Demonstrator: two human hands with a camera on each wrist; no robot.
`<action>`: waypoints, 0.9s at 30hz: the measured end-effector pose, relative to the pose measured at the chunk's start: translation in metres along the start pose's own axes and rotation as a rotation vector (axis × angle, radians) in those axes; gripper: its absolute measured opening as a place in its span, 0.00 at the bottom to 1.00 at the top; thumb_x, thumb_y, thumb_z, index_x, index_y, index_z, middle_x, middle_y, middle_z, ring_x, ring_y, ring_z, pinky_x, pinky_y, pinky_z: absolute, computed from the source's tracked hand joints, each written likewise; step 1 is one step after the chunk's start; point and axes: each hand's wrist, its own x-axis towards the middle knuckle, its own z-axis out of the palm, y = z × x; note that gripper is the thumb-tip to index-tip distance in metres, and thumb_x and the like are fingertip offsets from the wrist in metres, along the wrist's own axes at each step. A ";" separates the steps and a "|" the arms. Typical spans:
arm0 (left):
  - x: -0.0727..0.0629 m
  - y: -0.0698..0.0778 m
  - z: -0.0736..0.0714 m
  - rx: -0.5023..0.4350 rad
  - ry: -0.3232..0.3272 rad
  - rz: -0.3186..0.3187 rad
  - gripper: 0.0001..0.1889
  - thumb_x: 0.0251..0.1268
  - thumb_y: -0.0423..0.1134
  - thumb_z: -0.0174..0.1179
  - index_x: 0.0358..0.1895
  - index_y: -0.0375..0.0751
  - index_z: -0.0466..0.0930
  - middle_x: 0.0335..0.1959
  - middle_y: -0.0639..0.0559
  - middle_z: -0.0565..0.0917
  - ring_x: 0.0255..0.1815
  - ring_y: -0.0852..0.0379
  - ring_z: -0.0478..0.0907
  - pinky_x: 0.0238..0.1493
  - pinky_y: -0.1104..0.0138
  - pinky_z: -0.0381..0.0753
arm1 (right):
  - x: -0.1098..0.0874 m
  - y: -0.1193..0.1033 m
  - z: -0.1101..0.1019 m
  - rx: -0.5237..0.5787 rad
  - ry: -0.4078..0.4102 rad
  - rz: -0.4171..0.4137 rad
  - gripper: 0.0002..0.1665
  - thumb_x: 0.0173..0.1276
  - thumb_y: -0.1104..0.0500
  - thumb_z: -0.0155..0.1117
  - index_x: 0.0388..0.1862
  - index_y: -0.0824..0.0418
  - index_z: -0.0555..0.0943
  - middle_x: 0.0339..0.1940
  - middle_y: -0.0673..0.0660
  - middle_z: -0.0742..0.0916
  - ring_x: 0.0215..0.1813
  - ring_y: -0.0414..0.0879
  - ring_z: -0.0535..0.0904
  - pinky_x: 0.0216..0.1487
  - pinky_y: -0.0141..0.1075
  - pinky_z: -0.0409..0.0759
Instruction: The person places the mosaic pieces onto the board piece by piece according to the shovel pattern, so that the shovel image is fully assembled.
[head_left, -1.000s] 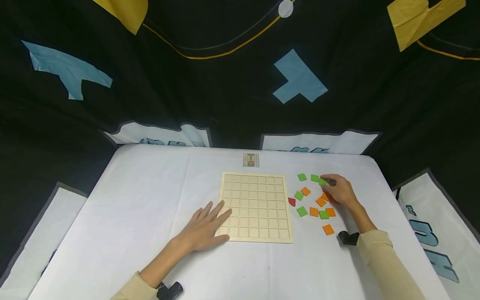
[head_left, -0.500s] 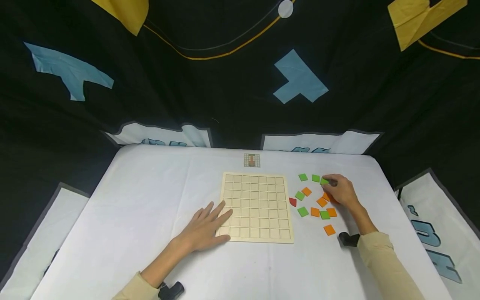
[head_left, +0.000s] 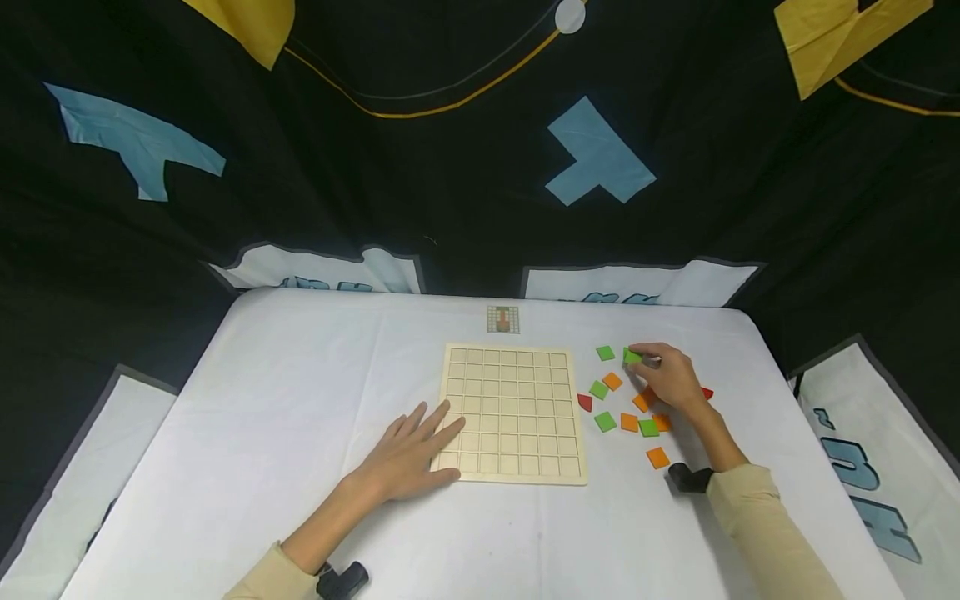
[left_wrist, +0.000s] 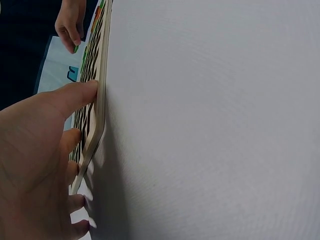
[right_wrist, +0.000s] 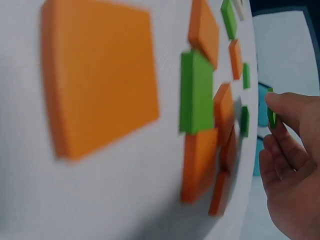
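My left hand [head_left: 408,462] lies with fingers spread over the left edge of a pale wooden grid board [head_left: 525,417]. In the left wrist view its thumb [left_wrist: 80,95] rests on the board's rim. To the right of the board, my right hand [head_left: 671,379] pinches a green square tile [right_wrist: 271,109] between thumb and finger, raised off the table. In the head view the held tile overlaps another green tile [right_wrist: 245,121] that lies on the cloth. Orange square tiles [head_left: 657,457] and more green tiles [head_left: 605,422] are scattered below and left of this hand.
A red tile with a curved side [head_left: 585,402] lies at the board's right edge. Another red piece [head_left: 707,392] shows beside the right wrist. A small printed grid card [head_left: 503,319] lies behind the board on the white cloth [head_left: 300,375].
My right hand has lifted a green tile and moved left with it, toward another green tile. A red piece near its wrist has come into view. My left hand has stayed put.
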 end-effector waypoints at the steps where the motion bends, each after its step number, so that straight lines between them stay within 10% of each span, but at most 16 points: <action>1: 0.000 0.000 0.000 0.000 -0.001 -0.001 0.38 0.70 0.62 0.55 0.79 0.53 0.58 0.81 0.45 0.50 0.79 0.36 0.43 0.73 0.41 0.46 | 0.001 -0.003 0.001 0.001 -0.003 -0.002 0.22 0.71 0.63 0.65 0.62 0.68 0.79 0.63 0.69 0.79 0.57 0.62 0.74 0.61 0.57 0.73; 27: 0.000 0.000 -0.002 -0.007 -0.005 0.008 0.38 0.71 0.61 0.55 0.79 0.51 0.58 0.81 0.44 0.50 0.79 0.35 0.43 0.73 0.40 0.47 | 0.018 -0.064 0.054 0.106 -0.059 -0.097 0.20 0.67 0.60 0.70 0.58 0.61 0.84 0.61 0.61 0.82 0.57 0.58 0.78 0.59 0.53 0.76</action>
